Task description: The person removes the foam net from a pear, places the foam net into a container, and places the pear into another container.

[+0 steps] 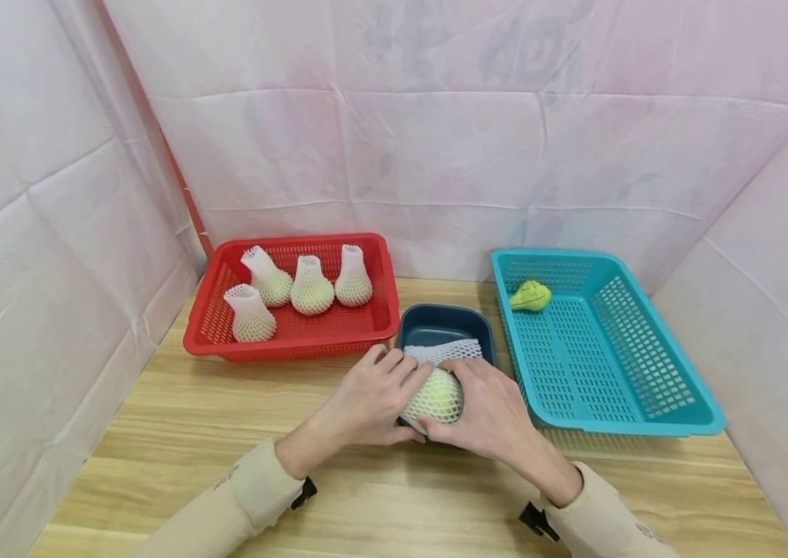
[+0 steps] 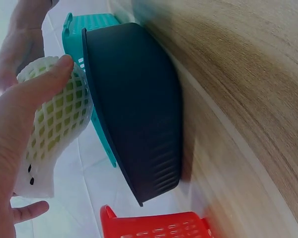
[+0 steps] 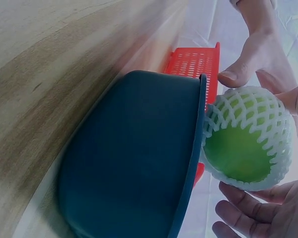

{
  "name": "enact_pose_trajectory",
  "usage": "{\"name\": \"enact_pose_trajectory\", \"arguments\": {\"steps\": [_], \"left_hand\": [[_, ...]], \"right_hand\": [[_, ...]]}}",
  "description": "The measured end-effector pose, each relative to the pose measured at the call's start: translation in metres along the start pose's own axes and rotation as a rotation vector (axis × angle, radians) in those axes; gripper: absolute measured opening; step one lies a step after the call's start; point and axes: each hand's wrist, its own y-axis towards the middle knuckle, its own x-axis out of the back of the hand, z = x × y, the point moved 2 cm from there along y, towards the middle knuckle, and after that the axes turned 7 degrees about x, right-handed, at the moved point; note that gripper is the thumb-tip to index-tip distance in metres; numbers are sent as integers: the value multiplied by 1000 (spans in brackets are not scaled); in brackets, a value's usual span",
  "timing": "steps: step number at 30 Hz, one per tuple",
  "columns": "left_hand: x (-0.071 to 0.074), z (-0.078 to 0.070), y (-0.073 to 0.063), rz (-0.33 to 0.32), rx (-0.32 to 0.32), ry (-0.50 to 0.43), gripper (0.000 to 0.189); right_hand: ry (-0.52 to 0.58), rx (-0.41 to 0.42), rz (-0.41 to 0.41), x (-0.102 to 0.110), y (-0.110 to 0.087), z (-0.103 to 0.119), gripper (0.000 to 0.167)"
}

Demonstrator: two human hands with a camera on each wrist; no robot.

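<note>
A round green fruit [image 1: 438,399] sits in a white foam net [image 1: 442,351] over the near part of a dark blue bin [image 1: 435,310]. My left hand [image 1: 380,391] holds it from the left, its thumb lying across the mesh in the left wrist view. From the other side my right hand [image 1: 487,407] grips it between thumb and fingers. In the right wrist view the bare green skin of the fruit [image 3: 238,153] shows through the net's open end, close beside the bin's rim. The net's loose end stretches away toward the back of the bin.
At the left a red basket [image 1: 310,347] holds several netted fruits [image 1: 312,287]. A teal basket [image 1: 617,426] stands at the right, with a yellow-green lumpy fruit [image 1: 531,296] in its back left corner. White curtains [image 1: 435,155] hang behind and beside the wooden table [image 1: 394,504].
</note>
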Motion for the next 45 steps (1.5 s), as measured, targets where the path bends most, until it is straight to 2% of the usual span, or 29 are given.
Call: {"name": "enact_pose_trajectory", "arguments": {"steps": [10, 16, 23, 28, 32, 36, 40, 42, 45], "left_hand": [[-1, -3, 2, 13, -15, 7, 84], [-2, -5, 2, 27, -19, 17, 86], [-5, -1, 0, -33, -1, -43, 86], [-5, 7, -4, -56, 54, -120, 89], [-3, 14, -8, -47, 91, -134, 94], [1, 20, -10, -41, 122, -129, 96], [6, 24, -11, -44, 149, -138, 95], [8, 25, -11, -50, 158, -147, 94], [12, 27, -12, -64, 173, -159, 92]], "right_hand": [[-47, 32, -4, -2, 1, 2, 72], [-71, 47, -13, -3, 1, 2, 73], [-34, 50, -29, 0, -2, 3, 73], [32, 55, -54, 5, -7, 0, 76], [112, 54, -104, 10, -12, -8, 73], [206, 83, -183, 12, -18, -18, 59], [334, 151, -244, 10, -23, -25, 40], [389, 167, -258, 8, -26, -26, 37], [431, 148, -269, 7, -29, -27, 36]]}}
